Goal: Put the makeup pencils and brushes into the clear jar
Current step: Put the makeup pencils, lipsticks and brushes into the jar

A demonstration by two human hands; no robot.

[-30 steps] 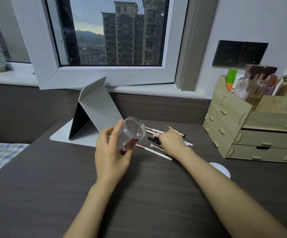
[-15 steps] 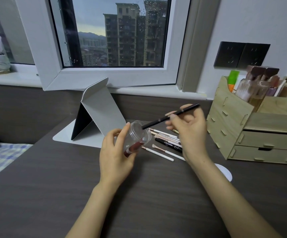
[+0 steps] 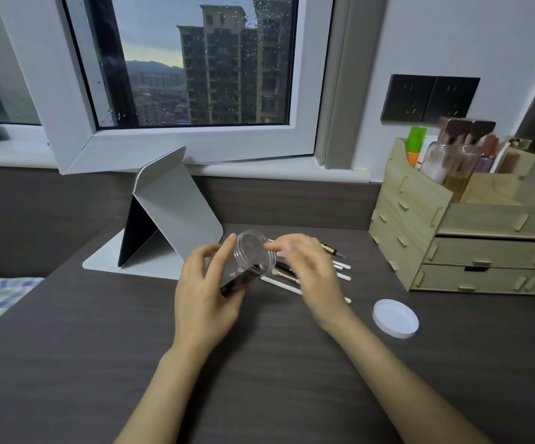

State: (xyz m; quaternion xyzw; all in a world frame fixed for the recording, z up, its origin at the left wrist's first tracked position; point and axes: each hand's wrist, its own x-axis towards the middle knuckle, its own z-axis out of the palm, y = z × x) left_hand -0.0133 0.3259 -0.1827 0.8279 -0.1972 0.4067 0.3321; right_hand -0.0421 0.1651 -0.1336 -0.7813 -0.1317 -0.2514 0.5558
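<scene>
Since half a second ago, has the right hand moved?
Yes. The right hand has dropped from up level with the wooden organizer top to the mouth of the clear jar, and the black pencil is no longer visible in it.

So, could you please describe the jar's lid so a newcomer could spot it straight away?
Start at the wooden drawer organiser on the desk's right side. On the dark desktop just in front of it lies the white lid, right of the right hand. It is the only flat round disc; the brushes nearby are thin sticks.

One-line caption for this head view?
Left hand tilts the clear jar while the right hand hovers at its mouth above loose brushes.
</scene>
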